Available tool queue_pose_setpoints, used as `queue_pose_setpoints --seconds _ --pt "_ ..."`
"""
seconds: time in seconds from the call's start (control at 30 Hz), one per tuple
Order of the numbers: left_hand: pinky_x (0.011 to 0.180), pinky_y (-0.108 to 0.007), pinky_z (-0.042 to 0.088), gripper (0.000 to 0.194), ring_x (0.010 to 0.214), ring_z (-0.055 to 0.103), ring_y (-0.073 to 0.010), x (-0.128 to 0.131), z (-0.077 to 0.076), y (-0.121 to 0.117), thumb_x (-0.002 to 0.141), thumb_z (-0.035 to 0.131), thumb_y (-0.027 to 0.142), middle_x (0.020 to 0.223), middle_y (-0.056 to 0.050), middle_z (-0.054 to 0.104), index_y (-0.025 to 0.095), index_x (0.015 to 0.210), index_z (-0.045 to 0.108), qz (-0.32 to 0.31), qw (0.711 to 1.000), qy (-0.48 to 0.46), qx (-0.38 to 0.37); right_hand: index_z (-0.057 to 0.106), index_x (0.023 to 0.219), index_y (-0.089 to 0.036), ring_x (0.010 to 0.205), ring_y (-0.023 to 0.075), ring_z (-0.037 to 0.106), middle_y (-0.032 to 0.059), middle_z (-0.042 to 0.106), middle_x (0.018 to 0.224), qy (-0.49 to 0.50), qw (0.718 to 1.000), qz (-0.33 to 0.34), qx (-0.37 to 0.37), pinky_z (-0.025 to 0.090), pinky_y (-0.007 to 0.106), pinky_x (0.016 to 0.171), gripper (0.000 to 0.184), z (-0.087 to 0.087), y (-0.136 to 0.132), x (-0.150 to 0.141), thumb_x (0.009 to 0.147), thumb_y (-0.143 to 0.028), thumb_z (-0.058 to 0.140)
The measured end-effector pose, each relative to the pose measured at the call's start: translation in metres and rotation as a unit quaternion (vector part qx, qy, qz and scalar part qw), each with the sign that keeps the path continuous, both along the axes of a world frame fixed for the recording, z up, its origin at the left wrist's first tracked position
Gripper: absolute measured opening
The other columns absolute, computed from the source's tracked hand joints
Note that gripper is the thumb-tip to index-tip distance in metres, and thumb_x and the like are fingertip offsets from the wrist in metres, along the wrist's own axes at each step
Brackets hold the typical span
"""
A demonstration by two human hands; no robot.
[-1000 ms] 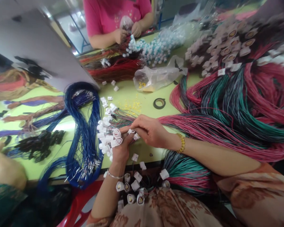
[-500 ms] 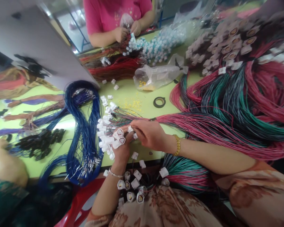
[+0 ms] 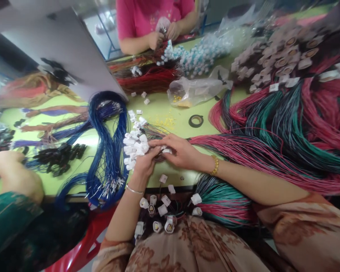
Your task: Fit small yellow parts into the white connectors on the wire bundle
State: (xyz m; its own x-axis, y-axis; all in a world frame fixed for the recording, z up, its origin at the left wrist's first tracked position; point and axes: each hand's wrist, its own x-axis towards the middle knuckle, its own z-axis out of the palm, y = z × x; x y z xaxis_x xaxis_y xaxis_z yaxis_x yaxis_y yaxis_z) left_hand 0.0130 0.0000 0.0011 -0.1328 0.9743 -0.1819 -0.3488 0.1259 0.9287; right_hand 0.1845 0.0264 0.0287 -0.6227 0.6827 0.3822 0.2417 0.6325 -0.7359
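The right hand [image 3: 181,151] has its fingers bent together on a white connector [image 3: 166,150] at the middle of the worktop [image 3: 155,179], well in from the near edge. The left hand [image 3: 147,160] meets it from the left, against the cluster of white connectors [image 3: 136,145]; its fingers are curled, but whether they clamp anything is hidden. From the right hand, a red-and-dark wire bundle [image 3: 229,145] runs right towards the large wire heap [image 3: 274,109], leaving little room there. A second wire bundle [image 3: 223,206] lies beyond the near edge, with loose-hanging connectors [image 3: 163,209] by the person's lap.

Bare surface shows between the hands and the near edge, holding only a tiny dark ring [image 3: 182,178]. On the far side, open room surrounds the tape roll [image 3: 195,121], with scattered yellow pieces [image 3: 166,121] to its left and a clear bag [image 3: 198,90] farther off. Blue wires [image 3: 103,151] border the left side, their near loop reaching the edge.
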Motion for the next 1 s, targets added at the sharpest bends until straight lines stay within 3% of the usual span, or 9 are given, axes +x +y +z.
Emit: queue_pose_setpoints --seconds 0.17,0.33,0.43,0.53,0.6,0.67,0.77,0.9,1.0 --pt "0.065 -0.023 0.054 0.035 0.068 0.064 -0.0107 -0.017 0.006 0.008 0.058 0.093 0.024 0.082 -0.005 0.072 0.014 0.084 0.071 -0.074 0.990 -0.108 -0.059 0.068 0.110 -0.016 0.089 0.0191 0.059 0.0094 0.068 0.099 -0.024 0.999 0.017 0.042 0.050 0.034 0.081 0.024 0.009 -0.012 0.010 0.093 -0.013 0.051" --pt "0.038 -0.016 0.019 0.046 0.039 0.026 0.0009 -0.010 -0.001 0.017 0.062 0.093 0.034 0.060 0.009 0.051 0.015 0.089 0.061 -0.050 0.997 -0.053 -0.038 0.069 0.088 -0.016 0.074 0.0169 0.060 0.0067 0.065 0.086 -0.279 0.924 0.252 0.073 0.049 0.028 0.070 0.013 0.011 -0.056 0.030 0.080 -0.006 0.066" --pt "0.045 -0.018 0.028 0.062 0.046 0.039 -0.0035 0.003 -0.007 0.018 0.052 0.097 0.034 0.061 0.011 0.050 0.020 0.092 0.052 -0.025 0.999 0.023 0.013 0.072 0.094 -0.012 0.082 0.0218 0.065 0.0116 0.069 0.096 -0.399 0.873 0.274 0.060 0.051 0.032 0.075 0.015 0.013 -0.069 0.037 0.079 -0.011 0.072" --pt "0.054 -0.021 0.036 0.067 0.054 0.048 -0.0072 0.011 -0.008 0.011 0.054 0.096 0.036 0.065 0.010 0.053 0.022 0.097 0.046 -0.037 0.997 0.043 0.060 0.073 0.113 -0.016 0.090 0.0224 0.067 0.0115 0.070 0.110 -0.342 0.896 0.284 0.000 0.051 0.032 0.078 0.029 0.025 -0.048 0.044 0.087 -0.028 0.071" --pt "0.057 -0.022 0.038 0.065 0.058 0.049 -0.0083 0.012 -0.005 0.005 0.060 0.093 0.038 0.068 0.010 0.054 0.023 0.100 0.044 -0.055 0.995 0.034 0.079 0.073 0.113 -0.019 0.088 0.0190 0.067 0.0074 0.072 0.106 -0.289 0.929 0.230 -0.032 0.049 0.029 0.079 0.024 0.035 -0.016 0.049 0.092 -0.025 0.063" --pt "0.060 -0.023 0.039 0.058 0.060 0.049 -0.0090 0.012 -0.002 -0.002 0.068 0.088 0.039 0.071 0.008 0.056 0.023 0.101 0.043 -0.065 0.994 0.038 0.085 0.074 0.100 -0.017 0.080 0.0172 0.065 0.0060 0.074 0.092 -0.293 0.954 0.048 -0.037 0.045 0.027 0.074 0.022 0.038 0.021 0.050 0.094 -0.016 0.053" --pt "0.062 -0.024 0.040 0.055 0.063 0.052 -0.0101 0.010 0.000 -0.008 0.073 0.082 0.033 0.079 0.005 0.062 0.023 0.112 0.044 -0.069 0.991 0.080 0.078 0.075 0.093 -0.013 0.078 0.0184 0.064 0.0087 0.076 0.090 -0.332 0.928 -0.158 -0.050 0.041 0.028 0.070 0.016 0.023 0.065 0.041 0.088 -0.016 0.059" --pt "0.060 -0.023 0.040 0.077 0.062 0.053 -0.0093 0.007 -0.006 -0.008 0.064 0.084 0.021 0.086 0.005 0.065 0.026 0.124 0.037 -0.094 0.989 0.097 0.056 0.075 0.089 -0.013 0.079 0.0195 0.065 0.0098 0.077 0.090 -0.342 0.917 -0.188 -0.086 0.038 0.027 0.067 0.015 -0.009 0.085 0.023 0.085 -0.026 0.069" --pt "0.052 -0.022 0.035 0.060 0.054 0.047 -0.0073 0.005 -0.013 -0.007 0.071 0.081 0.031 0.086 0.004 0.065 0.026 0.114 0.040 -0.082 0.991 0.090 0.050 0.074 0.083 -0.013 0.080 0.0197 0.066 0.0103 0.077 0.087 -0.334 0.920 -0.187 -0.076 0.039 0.027 0.069 0.011 -0.020 0.084 0.019 0.087 -0.020 0.066"
